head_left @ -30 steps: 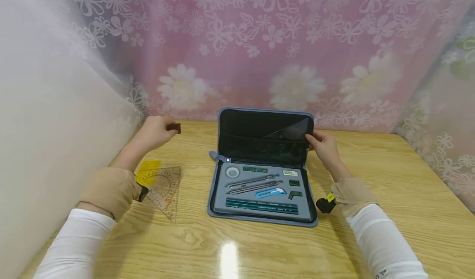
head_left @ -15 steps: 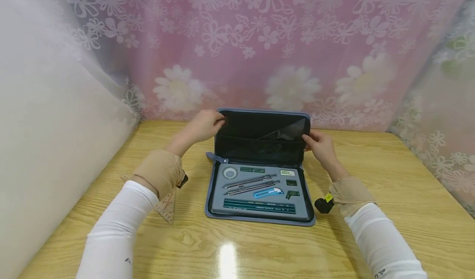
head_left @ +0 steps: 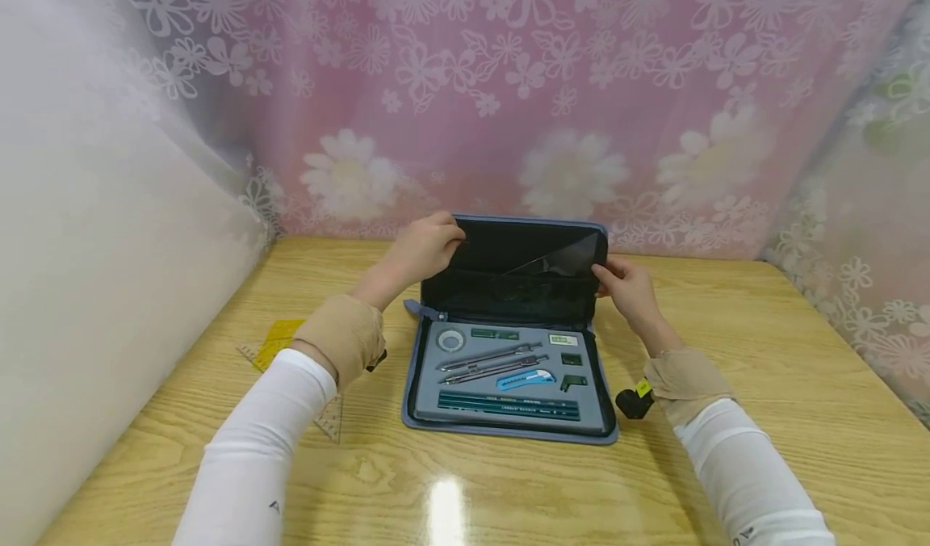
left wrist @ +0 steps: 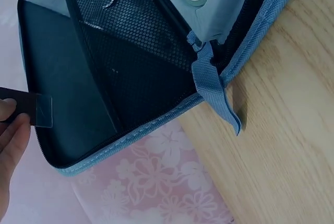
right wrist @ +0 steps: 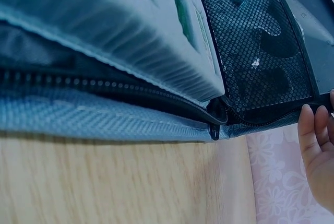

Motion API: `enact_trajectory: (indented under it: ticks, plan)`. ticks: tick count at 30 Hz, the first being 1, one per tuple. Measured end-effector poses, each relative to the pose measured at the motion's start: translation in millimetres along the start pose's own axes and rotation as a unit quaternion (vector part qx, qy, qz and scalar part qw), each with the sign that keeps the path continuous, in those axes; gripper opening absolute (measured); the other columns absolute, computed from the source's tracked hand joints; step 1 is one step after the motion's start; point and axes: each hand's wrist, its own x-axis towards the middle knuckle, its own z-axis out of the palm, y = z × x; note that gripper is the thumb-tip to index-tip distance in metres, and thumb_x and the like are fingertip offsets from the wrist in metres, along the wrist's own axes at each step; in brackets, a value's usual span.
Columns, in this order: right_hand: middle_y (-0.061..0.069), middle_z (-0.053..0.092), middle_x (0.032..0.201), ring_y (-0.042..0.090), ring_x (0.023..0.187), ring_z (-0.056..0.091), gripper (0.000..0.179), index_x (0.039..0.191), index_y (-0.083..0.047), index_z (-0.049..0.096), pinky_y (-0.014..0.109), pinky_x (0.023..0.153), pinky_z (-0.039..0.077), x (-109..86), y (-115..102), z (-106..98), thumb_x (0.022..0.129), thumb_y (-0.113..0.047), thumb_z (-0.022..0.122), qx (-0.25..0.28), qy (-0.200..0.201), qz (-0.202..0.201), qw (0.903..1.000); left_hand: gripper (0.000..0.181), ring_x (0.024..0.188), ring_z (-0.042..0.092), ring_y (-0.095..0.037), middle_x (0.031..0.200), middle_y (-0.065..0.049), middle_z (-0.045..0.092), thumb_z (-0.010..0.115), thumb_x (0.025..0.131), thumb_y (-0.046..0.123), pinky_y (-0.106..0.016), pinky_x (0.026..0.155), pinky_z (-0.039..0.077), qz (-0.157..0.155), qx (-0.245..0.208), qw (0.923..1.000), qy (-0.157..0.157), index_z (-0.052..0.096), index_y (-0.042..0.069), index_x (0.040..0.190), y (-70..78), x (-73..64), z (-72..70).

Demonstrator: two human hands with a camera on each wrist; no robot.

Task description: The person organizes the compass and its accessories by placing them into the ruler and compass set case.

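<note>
My left hand (head_left: 429, 249) pinches a small dark flat piece (left wrist: 26, 101) with a clear end, held at the upper left of the raised lid (head_left: 508, 243). In the left wrist view the clear end overlaps the lid's dark inner face. At the lid's other side, my right hand (head_left: 630, 291) grips the right edge, fingertips at the rim. The zip case stands open, its lid bearing a mesh pocket (right wrist: 255, 41) with things inside. Below, a grey tray (head_left: 427, 401) holds compasses (head_left: 494, 368), a blue cutter (head_left: 525, 380), green pencils (head_left: 508, 405), a tape roll (head_left: 450, 340) and an eraser (head_left: 563, 339).
A yellow drawing template (head_left: 279, 336) and a clear set square (head_left: 333, 423) lie on the wooden table (head_left: 407, 489), partly behind my left arm. A zip-pull ribbon (left wrist: 211, 85) sticks out at the case's left. Behind hangs a pink flowered curtain (head_left: 465, 150).
My left hand has moved right, from beside the case to the lid's upper left, carrying the small dark flat piece. My right hand stays at the lid's right edge.
</note>
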Motion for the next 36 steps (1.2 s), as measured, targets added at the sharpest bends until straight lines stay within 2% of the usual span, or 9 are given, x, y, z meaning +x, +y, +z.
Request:
enact_trajectory:
  ticks: [5, 10, 14, 20, 23, 25, 28, 32, 36]
  plan:
    - [0.004, 0.060, 0.085, 0.006, 0.063, 0.056, 0.035, 0.118, 0.010, 0.057, 0.025, 0.061, 0.052, 2.6, 3, 0, 0.094, -0.015, 0.055, 0.002, 0.000, 0.002, 1.0000, 0.018, 0.095, 0.058, -0.025, 0.103, -0.013, 0.060, 0.056, 0.091, 0.003, -0.031, 0.079, 0.049, 0.002, -0.010, 0.9997, -0.024, 0.068, -0.002, 0.103, -1.3, 1.2, 3.0]
    - [0.008, 0.060, 0.089, 0.006, 0.063, 0.056, 0.035, 0.119, 0.010, 0.056, 0.024, 0.061, 0.052, 3.8, 6, 1, 0.094, -0.014, 0.054, 0.002, -0.001, 0.006, 1.0000, 0.019, 0.094, 0.059, -0.025, 0.105, -0.013, 0.060, 0.055, 0.092, 0.004, -0.032, 0.080, 0.049, -0.004, -0.001, 0.9980, -0.063, 0.067, -0.001, 0.105, -3.3, 1.2, 2.5]
    - [0.005, 0.060, 0.088, 0.006, 0.063, 0.056, 0.035, 0.119, 0.010, 0.056, 0.026, 0.062, 0.052, 2.5, 5, 1, 0.094, -0.015, 0.054, 0.000, 0.001, 0.005, 1.0000, 0.018, 0.083, 0.061, -0.024, 0.101, -0.013, 0.060, 0.054, 0.092, 0.003, -0.030, 0.073, 0.050, 0.022, 0.029, 0.9959, -0.083, 0.066, 0.000, 0.104, -3.9, 0.9, 2.2]
    - [0.001, 0.060, 0.085, 0.006, 0.062, 0.055, 0.035, 0.118, 0.010, 0.057, 0.024, 0.061, 0.052, 0.0, 2, 2, 0.094, -0.016, 0.055, 0.002, 0.004, 0.005, 1.0000, 0.013, 0.080, 0.057, -0.023, 0.092, -0.011, 0.060, 0.058, 0.089, 0.002, -0.030, 0.068, 0.048, 0.113, 0.113, 0.9860, -0.046, 0.070, 0.005, 0.093, -7.0, -0.5, 8.9]
    - [-0.001, 0.060, 0.083, 0.006, 0.062, 0.055, 0.036, 0.118, 0.010, 0.057, 0.023, 0.060, 0.052, -0.4, 3, 2, 0.094, -0.016, 0.055, 0.000, 0.003, 0.008, 1.0000, 0.013, 0.077, 0.051, -0.023, 0.087, -0.008, 0.058, 0.062, 0.087, 0.005, -0.030, 0.066, 0.043, 0.125, 0.138, 0.9820, -0.029, 0.074, 0.010, 0.089, -9.2, -0.3, 11.8]
    - [-0.001, 0.060, 0.083, 0.006, 0.062, 0.055, 0.036, 0.118, 0.010, 0.057, 0.023, 0.061, 0.052, 0.0, 3, 2, 0.094, -0.017, 0.055, -0.003, 0.003, 0.007, 1.0000, 0.012, 0.075, 0.051, -0.022, 0.085, -0.006, 0.061, 0.064, 0.086, 0.008, -0.030, 0.066, 0.043, 0.121, 0.145, 0.9815, -0.029, 0.075, 0.012, 0.089, -9.8, 0.2, 11.7]
    - [-0.001, 0.059, 0.083, 0.010, 0.064, 0.056, 0.036, 0.117, 0.009, 0.057, 0.024, 0.062, 0.052, 0.5, 4, 1, 0.094, -0.018, 0.055, -0.012, 0.004, 0.003, 0.9999, 0.011, 0.076, 0.058, -0.022, 0.086, -0.005, 0.067, 0.066, 0.085, 0.010, -0.030, 0.068, 0.048, 0.097, 0.137, 0.9839, -0.060, 0.075, 0.011, 0.091, -10.2, 0.9, 9.6]
    - [-0.003, 0.058, 0.084, 0.018, 0.068, 0.057, 0.036, 0.118, 0.007, 0.058, 0.026, 0.064, 0.053, 0.6, 3, 0, 0.095, -0.020, 0.054, -0.023, 0.002, 0.001, 0.9997, 0.014, 0.082, 0.063, -0.022, 0.091, -0.007, 0.069, 0.062, 0.088, 0.009, -0.032, 0.074, 0.051, 0.045, 0.091, 0.9884, -0.113, 0.074, 0.007, 0.095, -10.8, 0.7, 7.2]
    - [-0.002, 0.058, 0.084, 0.018, 0.068, 0.056, 0.037, 0.119, 0.007, 0.057, 0.026, 0.064, 0.053, 0.2, 2, 0, 0.094, -0.020, 0.055, -0.020, -0.001, 0.003, 0.9998, 0.018, 0.080, 0.064, -0.021, 0.094, -0.009, 0.068, 0.059, 0.090, 0.013, -0.033, 0.074, 0.051, 0.005, 0.052, 0.9892, -0.137, 0.071, 0.004, 0.099, -10.2, 2.1, 6.0]
